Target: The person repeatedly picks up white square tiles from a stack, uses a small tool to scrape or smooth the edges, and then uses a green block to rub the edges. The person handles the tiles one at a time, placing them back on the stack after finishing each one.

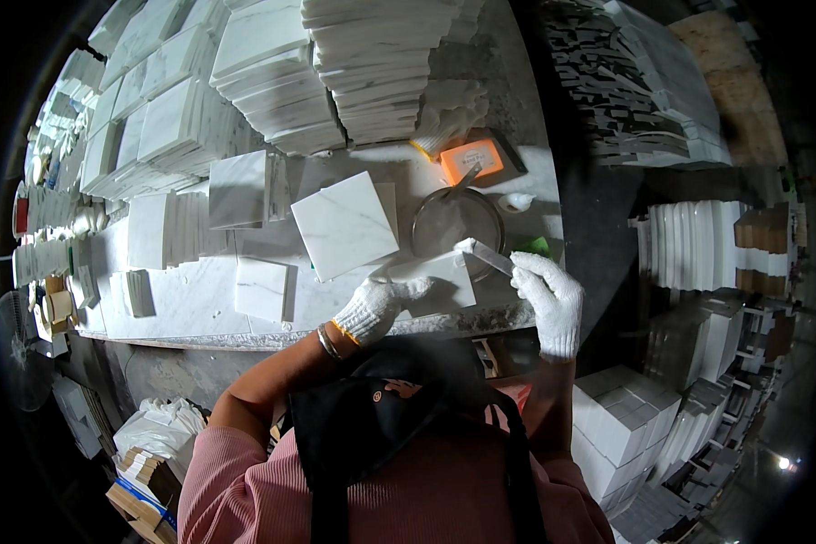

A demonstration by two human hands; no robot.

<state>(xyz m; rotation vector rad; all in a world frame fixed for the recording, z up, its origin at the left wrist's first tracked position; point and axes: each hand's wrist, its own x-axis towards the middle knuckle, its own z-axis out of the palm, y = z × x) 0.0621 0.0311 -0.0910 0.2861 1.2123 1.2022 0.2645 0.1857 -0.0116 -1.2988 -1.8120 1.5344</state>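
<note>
My right hand (549, 299), in a white knit glove, is closed around a narrow putty knife (493, 257). A lump of white paste (465, 246) sits on the blade's tip, above the near rim of a round shallow metal pan (414, 238). Also gloved in white, my left hand (379, 305) is at the left side of a white marble tile (456, 278), its thumb over the face and the other fingers partly hidden. Behind that hand a larger white square tile (344, 227) with grey veins lies turned at an angle.
Beyond the pan are an orange box (471, 162) and a white blob-like piece (517, 201). A green scrap (535, 246) lies near my right hand. Tall tile stacks (263, 72) fill the table's back. Smaller tiles (263, 288) stand at left; white boxes (621, 426) are piled at right.
</note>
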